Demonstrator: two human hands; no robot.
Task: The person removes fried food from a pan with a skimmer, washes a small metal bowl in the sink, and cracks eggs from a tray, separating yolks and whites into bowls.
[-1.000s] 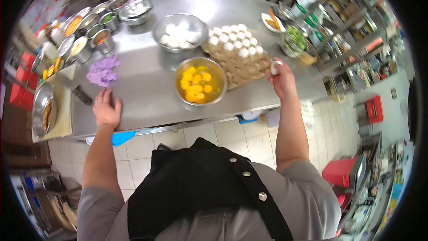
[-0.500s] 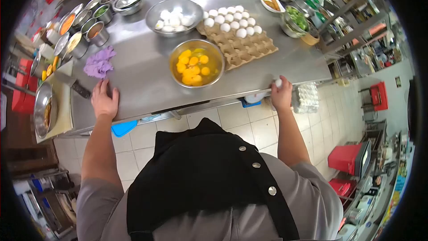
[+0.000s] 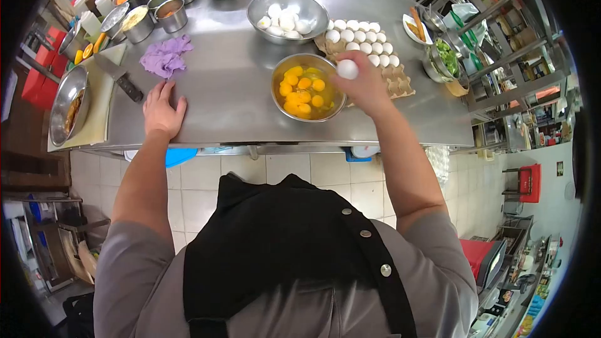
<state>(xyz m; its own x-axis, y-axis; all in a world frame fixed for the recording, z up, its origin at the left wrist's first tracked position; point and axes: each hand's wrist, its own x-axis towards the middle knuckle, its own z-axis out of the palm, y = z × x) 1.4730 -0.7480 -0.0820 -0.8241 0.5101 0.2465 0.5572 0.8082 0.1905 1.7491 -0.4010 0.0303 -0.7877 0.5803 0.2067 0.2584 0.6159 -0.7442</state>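
- My right hand (image 3: 362, 84) grasps a white egg (image 3: 347, 69) at the yolk bowl (image 3: 307, 118)'s right side, near the egg carton (image 3: 397, 79).
- My left hand (image 3: 164, 112) lies released on the steel table (image 3: 219, 87), near the purple cloth (image 3: 166, 56) and knife (image 3: 129, 87).

Left of the yolk bowl (image 3: 307, 119), a broad lane crossed the steel table (image 3: 225, 75) as far as the purple cloth (image 3: 165, 56) and left hand (image 3: 164, 112); the knife (image 3: 129, 86) lay beyond them. In front of the bowl, a narrower strip ran along the table edge. Behind it, the bowl of white pieces (image 3: 313, 9) obstructed passage. On its right (the most congested side), the right hand (image 3: 369, 84) and its egg (image 3: 347, 69) overhung the rim, with the egg carton (image 3: 397, 81) beneath and behind.
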